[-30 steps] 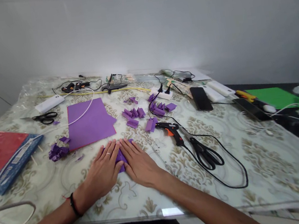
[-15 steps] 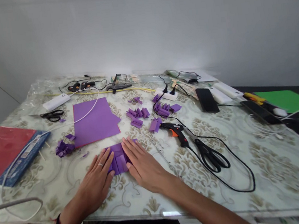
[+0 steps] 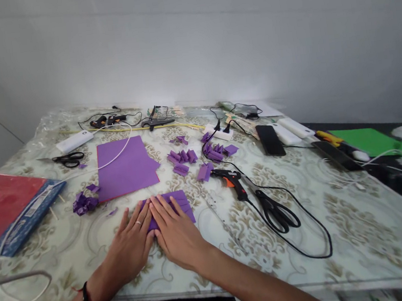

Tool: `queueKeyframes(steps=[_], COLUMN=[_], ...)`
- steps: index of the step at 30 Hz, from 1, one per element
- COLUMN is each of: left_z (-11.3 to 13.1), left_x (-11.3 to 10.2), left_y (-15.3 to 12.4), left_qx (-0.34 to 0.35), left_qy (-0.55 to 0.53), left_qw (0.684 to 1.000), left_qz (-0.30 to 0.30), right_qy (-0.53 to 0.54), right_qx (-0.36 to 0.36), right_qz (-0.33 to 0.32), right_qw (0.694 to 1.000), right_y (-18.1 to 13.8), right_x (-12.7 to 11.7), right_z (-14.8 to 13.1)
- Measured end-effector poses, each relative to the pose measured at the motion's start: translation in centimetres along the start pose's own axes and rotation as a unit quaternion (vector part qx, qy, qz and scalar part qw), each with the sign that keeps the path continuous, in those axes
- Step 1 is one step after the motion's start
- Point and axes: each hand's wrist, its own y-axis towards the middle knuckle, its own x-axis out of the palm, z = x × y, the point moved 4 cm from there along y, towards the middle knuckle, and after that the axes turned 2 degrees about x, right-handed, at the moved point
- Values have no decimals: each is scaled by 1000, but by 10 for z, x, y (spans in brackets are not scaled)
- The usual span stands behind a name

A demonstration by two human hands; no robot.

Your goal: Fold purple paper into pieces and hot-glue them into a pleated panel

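A creased sheet of purple paper [image 3: 183, 203] lies near the table's front edge, partly hidden under both hands. My left hand [image 3: 129, 239] rests flat on its left part, fingers stretched out, a ring on one finger. Beside it, touching at the fingertips, my right hand [image 3: 174, 230] presses flat on the middle of the paper. Behind the hands lies a stack of purple paper [image 3: 123, 165] with red showing at its edges. Crumpled purple scraps [image 3: 84, 203] sit to the left, and several folded purple pieces [image 3: 182, 156] lie further back.
At right are a glue gun [image 3: 231, 181] with a looping black cord and black-handled scissors [image 3: 277, 209]. A phone [image 3: 270, 140] and a power strip [image 3: 219, 132] stand behind. Left are more scissors [image 3: 69, 160], a red paper pack [image 3: 9, 200] and a white cable.
My right hand has slid left across the purple paper and now meets my left hand. More of the paper's right side shows, lying flat. The view has shifted slightly.
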Motion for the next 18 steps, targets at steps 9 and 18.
queueKeyframes(steps=[9,18], left_z=[2,5], left_x=[-2,-6], left_y=[0,3], left_qx=[13,-5], left_qy=[12,4], left_qw=[1000,1000], left_qz=[-6,-25], right_qy=[26,46], right_qx=[18,35], right_qz=[20,15], right_qw=[999,998], right_y=[35,38], right_x=[3,20], right_z=[-6,10])
